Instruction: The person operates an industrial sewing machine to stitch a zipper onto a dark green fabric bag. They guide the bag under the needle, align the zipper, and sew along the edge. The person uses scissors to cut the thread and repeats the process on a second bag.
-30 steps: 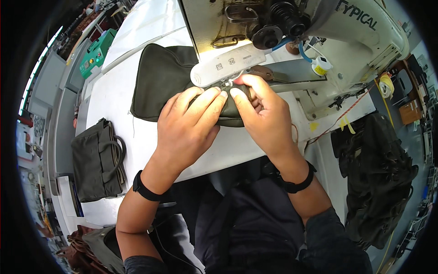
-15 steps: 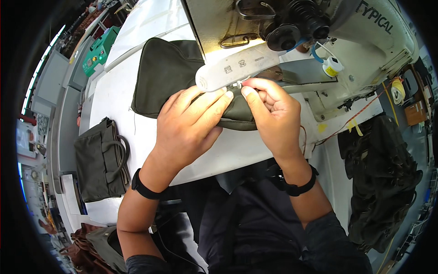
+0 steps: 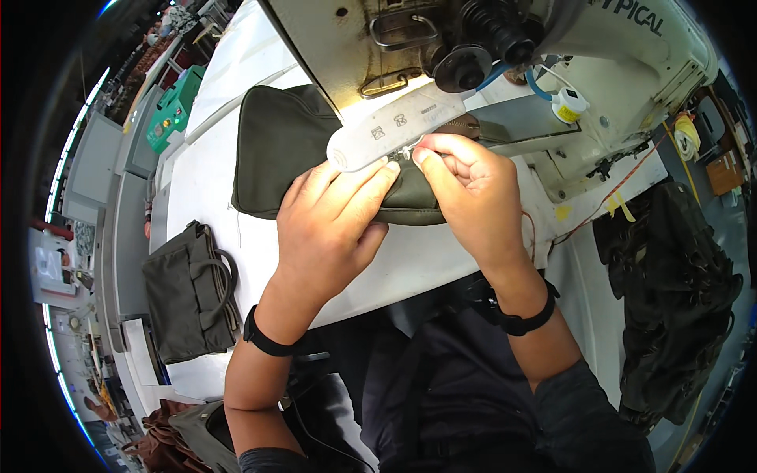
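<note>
A dark olive fabric bag (image 3: 272, 158) lies on the white table, partly beneath the head of a sewing machine (image 3: 315, 39). My left hand (image 3: 327, 225) rests on the bag with its fingers stretched out, the fingertips at the edge of a pale rounded machine cover (image 3: 394, 126). Close to those fingertips, my right hand (image 3: 473, 189) is closed in a pinch of thumb and forefinger. By the pinch shows a small whitish bit (image 3: 407, 150) at the bag's seam. What exactly the right fingers hold is too small to make out.
A second olive bag with handles (image 3: 189, 296) lies at the table's left edge. Several dark bags (image 3: 670, 292) are heaped at the right. A green box (image 3: 175, 106) stands at the far left, and a white bottle-like part (image 3: 569, 104) is beside the machine arm.
The whole view has shifted slightly, with the machine now further left and the side bag further right. Both hands keep nearly the same pose on the bag.
</note>
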{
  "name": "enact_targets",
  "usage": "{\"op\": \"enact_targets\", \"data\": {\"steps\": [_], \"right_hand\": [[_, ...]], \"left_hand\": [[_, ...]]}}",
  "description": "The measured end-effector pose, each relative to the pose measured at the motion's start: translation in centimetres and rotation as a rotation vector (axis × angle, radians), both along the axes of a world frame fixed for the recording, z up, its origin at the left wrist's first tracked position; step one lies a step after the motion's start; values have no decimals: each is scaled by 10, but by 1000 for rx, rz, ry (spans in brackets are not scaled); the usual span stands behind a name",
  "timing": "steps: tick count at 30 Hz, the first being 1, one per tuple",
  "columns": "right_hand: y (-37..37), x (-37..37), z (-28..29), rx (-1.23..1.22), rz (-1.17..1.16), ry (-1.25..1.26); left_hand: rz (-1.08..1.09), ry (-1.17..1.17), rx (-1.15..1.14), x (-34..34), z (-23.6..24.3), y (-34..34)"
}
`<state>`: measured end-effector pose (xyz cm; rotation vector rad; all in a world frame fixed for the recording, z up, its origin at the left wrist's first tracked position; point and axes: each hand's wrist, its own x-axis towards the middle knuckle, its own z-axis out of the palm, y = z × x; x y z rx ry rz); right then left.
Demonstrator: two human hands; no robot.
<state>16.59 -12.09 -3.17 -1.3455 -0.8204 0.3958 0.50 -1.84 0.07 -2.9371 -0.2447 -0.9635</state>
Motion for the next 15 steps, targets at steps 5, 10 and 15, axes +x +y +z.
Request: {"op": "enact_targets", "data": {"steps": [5,10,15], "right_hand": [[-10,5,7,-93,97,30],[-46,22,15,-77,88,-219],[-113,80,65,135,-181,-643]], "left_hand": [[11,-7,29,1,-2,-5],[10,-16,42,1,-5,-4],[-13,-36,43,1,-6,-3]]}}
